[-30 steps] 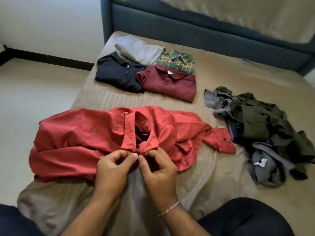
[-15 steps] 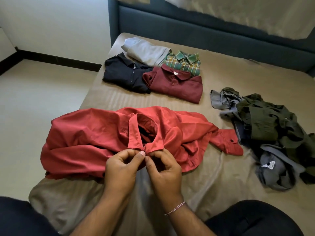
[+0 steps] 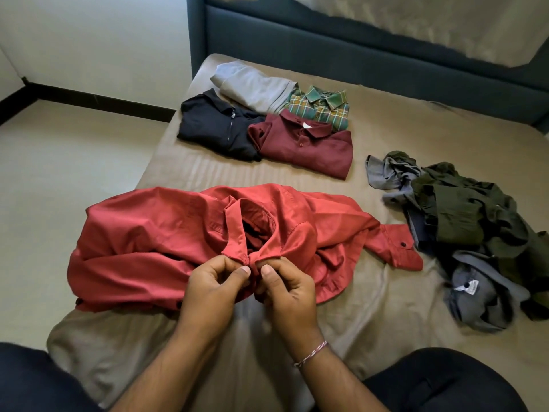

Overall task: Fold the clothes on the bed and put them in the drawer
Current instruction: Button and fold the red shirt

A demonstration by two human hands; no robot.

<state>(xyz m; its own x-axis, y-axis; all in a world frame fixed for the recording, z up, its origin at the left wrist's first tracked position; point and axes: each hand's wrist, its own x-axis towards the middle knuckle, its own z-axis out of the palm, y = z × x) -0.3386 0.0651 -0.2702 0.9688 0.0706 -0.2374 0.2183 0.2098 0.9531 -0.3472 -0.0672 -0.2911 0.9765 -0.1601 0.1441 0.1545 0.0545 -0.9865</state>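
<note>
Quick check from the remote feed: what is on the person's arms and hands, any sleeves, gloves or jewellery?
Both forearms are bare, no sleeves or gloves in view. The right hand has a thin pink-and-white thread bracelet at the wrist. The left hand wears nothing.

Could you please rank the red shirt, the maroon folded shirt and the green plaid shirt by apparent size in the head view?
1. red shirt, spread out and nearest
2. maroon folded shirt
3. green plaid shirt, partly covered

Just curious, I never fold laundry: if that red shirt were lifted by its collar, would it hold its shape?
Probably not. The red shirt lies rumpled and creased, so it would likely droop. It looks thin, so probably light. Both hands, left hand and right hand, pinch its collar.
</note>
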